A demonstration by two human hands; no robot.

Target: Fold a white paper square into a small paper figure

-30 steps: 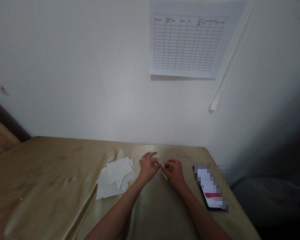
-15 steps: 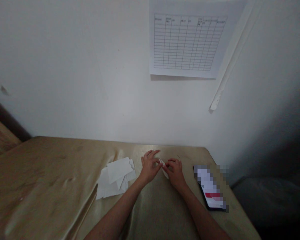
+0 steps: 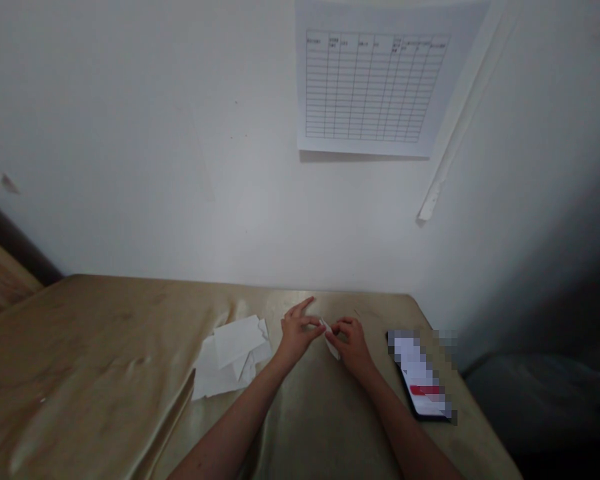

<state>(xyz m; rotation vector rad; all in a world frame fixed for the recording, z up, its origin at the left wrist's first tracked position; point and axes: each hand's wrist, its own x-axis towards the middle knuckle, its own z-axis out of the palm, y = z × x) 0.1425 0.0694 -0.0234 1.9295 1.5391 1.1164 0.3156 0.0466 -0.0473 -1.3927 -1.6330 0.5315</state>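
Both my hands meet near the far edge of a tan table (image 3: 105,373). My left hand (image 3: 296,333) pinches one end of a small folded white paper piece (image 3: 330,340) with thumb and forefinger, its other fingers stretched towards the wall. My right hand (image 3: 351,343) is curled and pinches the same paper piece from the right. The paper is narrow and slanted between the two hands; most of it is hidden by the fingers.
A loose pile of white paper sheets (image 3: 233,357) lies left of my hands. A phone (image 3: 420,383) with a lit screen lies on the right, near the table's edge. A printed grid sheet (image 3: 373,87) hangs on the white wall behind.
My left hand's free fingers have stretched out further towards the wall. Both hands keep their pinch on the paper piece in nearly the same spot.
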